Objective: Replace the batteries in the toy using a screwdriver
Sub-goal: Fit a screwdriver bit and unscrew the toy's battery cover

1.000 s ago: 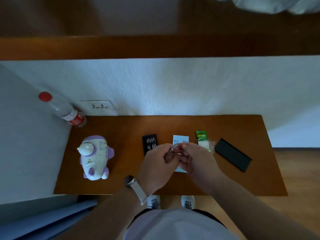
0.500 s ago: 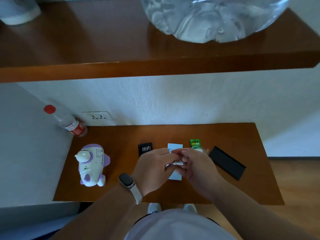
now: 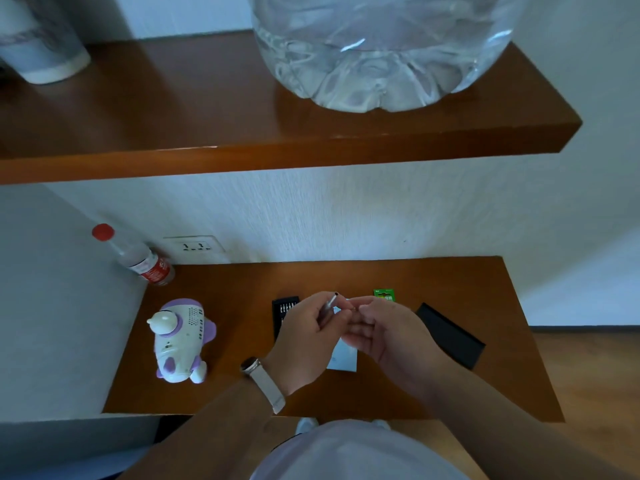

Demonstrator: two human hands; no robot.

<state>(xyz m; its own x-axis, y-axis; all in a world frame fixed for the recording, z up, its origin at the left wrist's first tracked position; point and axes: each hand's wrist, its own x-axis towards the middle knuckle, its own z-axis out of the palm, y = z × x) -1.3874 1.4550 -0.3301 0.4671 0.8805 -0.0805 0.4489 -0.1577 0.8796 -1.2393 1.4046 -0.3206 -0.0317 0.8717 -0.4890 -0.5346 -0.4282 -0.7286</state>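
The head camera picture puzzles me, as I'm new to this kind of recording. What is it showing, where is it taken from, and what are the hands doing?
There is no machine here: a person wears a wide-angle camera on the head, looking forward and down at their own bare hands. The left hand, with a watch on its wrist, holds a slim metal screwdriver handle. The right hand meets its tip; whether it pinches a bit is too small to tell. On the wooden table lie a white and purple toy, a black bit case, a white card, a green battery pack, a black lid and a bottle. A shelf above carries a large water jug.
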